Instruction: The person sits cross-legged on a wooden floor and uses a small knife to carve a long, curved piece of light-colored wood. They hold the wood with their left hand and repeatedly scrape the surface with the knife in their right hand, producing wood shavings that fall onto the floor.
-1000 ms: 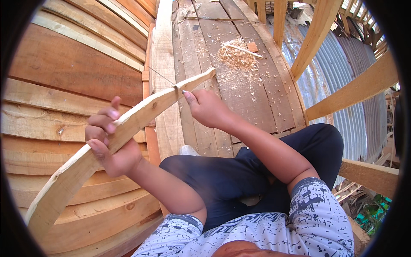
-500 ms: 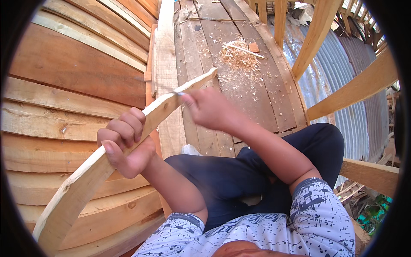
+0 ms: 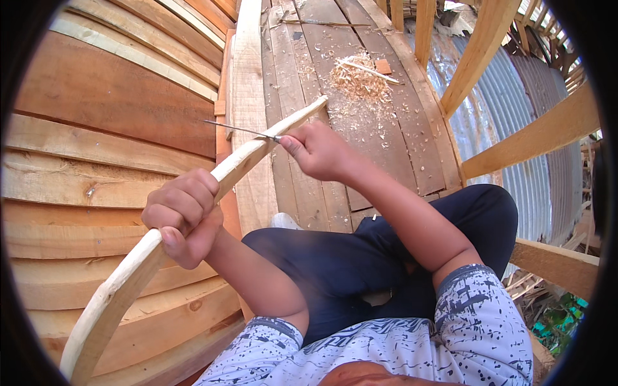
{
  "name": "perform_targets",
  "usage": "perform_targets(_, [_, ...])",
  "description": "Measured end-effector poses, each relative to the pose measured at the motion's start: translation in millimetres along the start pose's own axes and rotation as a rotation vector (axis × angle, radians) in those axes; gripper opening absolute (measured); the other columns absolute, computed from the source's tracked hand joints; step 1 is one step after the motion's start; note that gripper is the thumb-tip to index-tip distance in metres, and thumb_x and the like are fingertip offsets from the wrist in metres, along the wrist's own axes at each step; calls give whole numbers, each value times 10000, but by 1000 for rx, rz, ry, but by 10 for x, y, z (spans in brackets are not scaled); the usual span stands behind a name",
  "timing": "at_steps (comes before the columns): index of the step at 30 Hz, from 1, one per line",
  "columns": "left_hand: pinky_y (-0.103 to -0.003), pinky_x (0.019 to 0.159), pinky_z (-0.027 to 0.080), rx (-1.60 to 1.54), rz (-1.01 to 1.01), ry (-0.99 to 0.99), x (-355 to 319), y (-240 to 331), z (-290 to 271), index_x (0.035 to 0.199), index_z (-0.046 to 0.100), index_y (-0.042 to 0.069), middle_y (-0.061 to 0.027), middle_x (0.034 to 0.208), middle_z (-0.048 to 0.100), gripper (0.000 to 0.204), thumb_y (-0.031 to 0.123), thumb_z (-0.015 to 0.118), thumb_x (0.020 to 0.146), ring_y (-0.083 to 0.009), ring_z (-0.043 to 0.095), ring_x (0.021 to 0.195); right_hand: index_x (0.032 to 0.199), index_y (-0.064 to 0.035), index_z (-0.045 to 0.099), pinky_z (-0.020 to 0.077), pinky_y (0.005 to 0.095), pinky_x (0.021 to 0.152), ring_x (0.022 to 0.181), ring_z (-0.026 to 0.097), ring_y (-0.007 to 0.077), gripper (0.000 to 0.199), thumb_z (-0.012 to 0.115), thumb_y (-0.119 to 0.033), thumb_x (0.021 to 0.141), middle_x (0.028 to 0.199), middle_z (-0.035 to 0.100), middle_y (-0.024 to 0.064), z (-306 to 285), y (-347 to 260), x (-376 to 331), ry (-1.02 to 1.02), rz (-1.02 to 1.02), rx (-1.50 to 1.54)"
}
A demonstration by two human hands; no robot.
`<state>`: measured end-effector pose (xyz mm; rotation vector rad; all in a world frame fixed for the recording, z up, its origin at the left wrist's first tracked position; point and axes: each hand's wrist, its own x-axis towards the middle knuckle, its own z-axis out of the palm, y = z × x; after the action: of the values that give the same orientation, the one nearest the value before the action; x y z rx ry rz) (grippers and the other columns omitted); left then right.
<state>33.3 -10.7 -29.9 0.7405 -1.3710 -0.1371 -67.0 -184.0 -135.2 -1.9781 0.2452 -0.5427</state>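
A long, pale strip of wood (image 3: pixel 248 166) slants from the lower left up toward the floor ahead, with uneven cut facets along its top edge. My left hand (image 3: pixel 183 215) is closed around its middle, thumb underneath toward me. In my right hand (image 3: pixel 315 151), closed, is the handle end of a knife (image 3: pixel 238 128); the handle itself is hidden by the fingers. Its thin, dark blade lies across the strip's upper edge, near the far end, and points left past the wood.
A plank wall (image 3: pixel 96 154) rises on the left. Wood shavings (image 3: pixel 360 83) lie piled on the board floor (image 3: pixel 380 151), with a thin stick and a small reddish block. Wooden posts (image 3: pixel 479 58) and corrugated metal sheets (image 3: pixel 508 128) stand on the right. My bent legs (image 3: pixel 322 270) are below.
My left hand and the strip have shifted slightly, the strip's near end moving right. My right hand, blurred before, has moved a little to the right, and the blade now shows clearly.
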Motion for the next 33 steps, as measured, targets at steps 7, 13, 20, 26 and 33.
perform_targets(7, [-291, 483, 240, -17, 13, -57, -26, 8, -82, 665, 333, 141, 27, 536, 307, 327, 247, 515, 915, -109, 254, 452, 669, -20, 574, 417, 504, 549, 579, 546, 429, 379, 528, -291, 930, 586, 545, 216, 175, 215, -102, 143, -98, -192])
perform_targets(13, [-303, 427, 245, -56, 55, 76, -91, 16, -128, 607, 310, 115, 2, 483, 314, 367, 189, 552, 873, -126, 263, 405, 691, -20, 604, 456, 517, 580, 621, 587, 430, 369, 537, -302, 919, 613, 579, 215, 192, -314, -224, 117, -4, -220])
perform_targets(20, [-304, 426, 281, -65, 81, -78, 54, -62, 125, 635, 341, 99, -16, 487, 342, 331, 175, 543, 886, -132, 299, 399, 740, 19, 646, 499, 514, 670, 677, 638, 402, 412, 472, -272, 974, 694, 632, 249, -90, 153, -63, 80, 328, -231])
perform_targets(26, [-302, 427, 284, -43, 64, -7, -23, -47, 7, 633, 329, 100, -15, 490, 348, 338, 182, 544, 881, -132, 296, 391, 707, 23, 630, 479, 506, 619, 608, 603, 416, 429, 469, -270, 976, 639, 608, 237, 144, -227, -122, 88, 69, -125])
perform_targets(33, [-302, 436, 238, -54, 44, 40, -89, -24, -78, 634, 312, 109, -5, 496, 333, 378, 212, 566, 895, -124, 277, 414, 663, 3, 589, 443, 520, 559, 578, 578, 430, 415, 498, -266, 965, 594, 564, 236, 258, -445, -187, 162, 42, -154])
